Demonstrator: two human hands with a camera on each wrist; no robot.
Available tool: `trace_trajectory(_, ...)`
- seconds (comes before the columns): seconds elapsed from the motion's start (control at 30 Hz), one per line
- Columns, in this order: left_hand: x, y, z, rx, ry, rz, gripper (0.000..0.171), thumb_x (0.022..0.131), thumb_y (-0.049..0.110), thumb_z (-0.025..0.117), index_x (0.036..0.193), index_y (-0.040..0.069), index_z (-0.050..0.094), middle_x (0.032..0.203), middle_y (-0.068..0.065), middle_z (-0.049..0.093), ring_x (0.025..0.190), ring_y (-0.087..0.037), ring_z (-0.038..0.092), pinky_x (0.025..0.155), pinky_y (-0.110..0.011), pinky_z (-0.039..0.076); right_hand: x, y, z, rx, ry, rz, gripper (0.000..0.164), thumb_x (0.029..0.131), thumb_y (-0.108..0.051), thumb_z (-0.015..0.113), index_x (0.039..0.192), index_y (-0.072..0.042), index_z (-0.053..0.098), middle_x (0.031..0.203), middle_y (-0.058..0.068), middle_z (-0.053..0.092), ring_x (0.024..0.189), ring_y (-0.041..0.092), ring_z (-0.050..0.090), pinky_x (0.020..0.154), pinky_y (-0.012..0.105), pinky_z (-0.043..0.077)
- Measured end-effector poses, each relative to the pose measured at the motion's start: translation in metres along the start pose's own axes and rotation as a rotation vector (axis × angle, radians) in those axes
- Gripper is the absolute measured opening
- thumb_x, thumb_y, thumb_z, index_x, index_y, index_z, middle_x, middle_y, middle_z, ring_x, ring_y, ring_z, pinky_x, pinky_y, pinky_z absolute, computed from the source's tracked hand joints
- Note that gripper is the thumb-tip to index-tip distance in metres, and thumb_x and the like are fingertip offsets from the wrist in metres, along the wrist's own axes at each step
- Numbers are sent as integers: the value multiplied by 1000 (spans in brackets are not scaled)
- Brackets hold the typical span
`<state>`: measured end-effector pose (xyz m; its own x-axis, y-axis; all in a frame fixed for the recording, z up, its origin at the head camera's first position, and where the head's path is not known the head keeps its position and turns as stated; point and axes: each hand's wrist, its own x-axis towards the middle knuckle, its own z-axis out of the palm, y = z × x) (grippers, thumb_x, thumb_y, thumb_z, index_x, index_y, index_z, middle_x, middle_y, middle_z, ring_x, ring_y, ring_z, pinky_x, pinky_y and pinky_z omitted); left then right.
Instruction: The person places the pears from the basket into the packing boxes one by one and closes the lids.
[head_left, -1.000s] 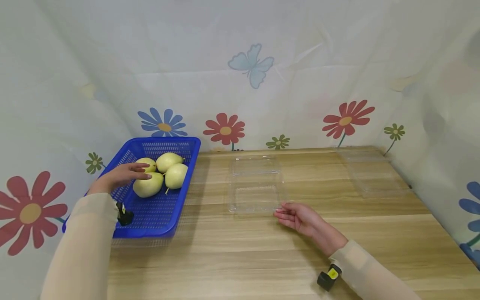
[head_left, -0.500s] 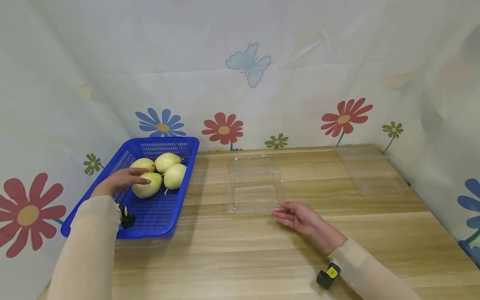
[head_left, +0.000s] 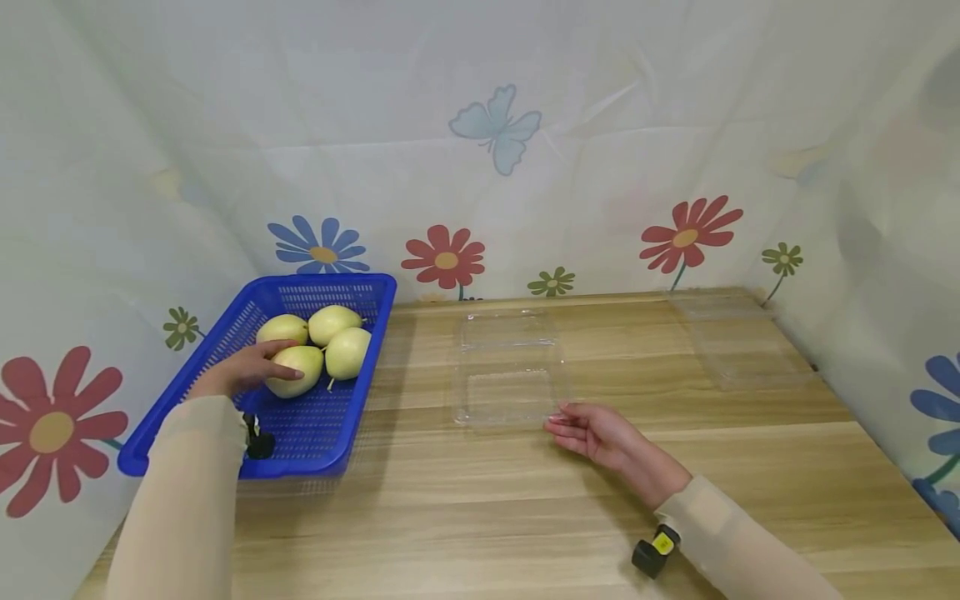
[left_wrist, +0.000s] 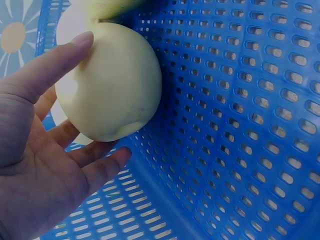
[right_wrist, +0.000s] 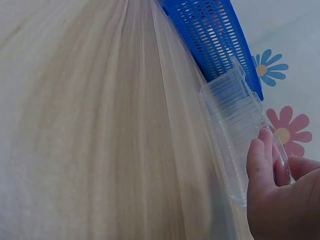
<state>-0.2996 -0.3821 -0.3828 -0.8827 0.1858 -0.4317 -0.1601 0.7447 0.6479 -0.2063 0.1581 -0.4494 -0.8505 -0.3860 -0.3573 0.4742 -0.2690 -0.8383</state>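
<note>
My left hand point(head_left: 238, 371) is down in a blue plastic basket point(head_left: 358, 417), around the nearest of several pale yellow-green pears point(head_left: 303, 373). In the left wrist view the thumb lies across one side of that pear point(left_wrist: 117, 85), and the fingers point(left_wrist: 102, 167) curl along its other side. A clear plastic clamshell box point(head_left: 510, 398) lies with its lid raised in the middle of the table. At its near right corner, my right hand point(head_left: 600, 435) pinches the rim between thumb and fingers, as the right wrist view also shows.
The other pears point(head_left: 335, 325) sit close together at the basket's far end. A second clear plastic container point(head_left: 750, 346) lies at the back right of the wood-grain table point(head_left: 450, 517). A flower-printed cloth point(head_left: 600, 167) hangs behind and along the sides.
My left hand has come down from above the pears, and its thumb and fingers now wrap the nearest pear. The right hand stays at the box corner.
</note>
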Motion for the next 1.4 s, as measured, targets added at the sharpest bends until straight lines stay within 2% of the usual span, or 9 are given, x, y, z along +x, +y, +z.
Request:
trace_trajectory(0.3, 0, 0, 3, -38, 23, -10, 89, 98, 20, 65, 160, -7, 7, 159, -41, 14, 144, -57, 27, 120, -71, 28, 0, 0, -2, -7, 6, 1, 20, 108, -8, 39, 113, -1, 57, 86, -1, 75, 82, 6, 75, 80, 21, 62)
trace_trajectory(0.67, -5, -4, 6, 15, 74, -34, 86, 98, 29, 66, 160, -4, 16, 157, -39, 22, 137, -54, 39, 109, -67, 45, -1, 1, -2, -3, 4, -1, 21, 108, -8, 40, 108, -3, 60, 85, -2, 75, 81, 6, 75, 80, 20, 62)
trace_trajectory(0.8, -9, -4, 7, 27, 73, -50, 88, 98, 34, 66, 160, -5, 17, 159, -40, 19, 138, -55, 40, 108, -65, 48, -1, 2, -1, -3, 5, 0, 21, 108, -8, 39, 107, -4, 60, 85, -2, 75, 81, 6, 75, 79, 20, 62)
trace_trajectory(0.97, -13, -4, 8, 4, 42, -67, 93, 98, 40, 65, 160, -6, 13, 160, -39, 16, 140, -55, 39, 110, -62, 48, -2, 2, -1, -1, 14, 7, 23, 109, -8, 39, 106, -3, 61, 84, -1, 74, 80, 6, 75, 78, 20, 62)
trace_trajectory(1.2, -14, -9, 8, -20, 54, -70, 91, 98, 40, 65, 160, -4, 15, 159, -39, 17, 135, -51, 45, 103, -57, 55, -2, 3, -2, -1, 11, 8, 24, 109, -8, 39, 105, -4, 61, 84, -1, 74, 80, 6, 75, 77, 20, 62)
trace_trajectory(1.4, -19, -9, 9, -37, 52, -82, 92, 99, 40, 64, 161, -3, 12, 160, -40, 13, 137, -53, 42, 106, -58, 53, -3, 4, -3, 0, 1, 7, 24, 109, -8, 38, 105, -4, 61, 84, -2, 74, 80, 6, 75, 78, 19, 62)
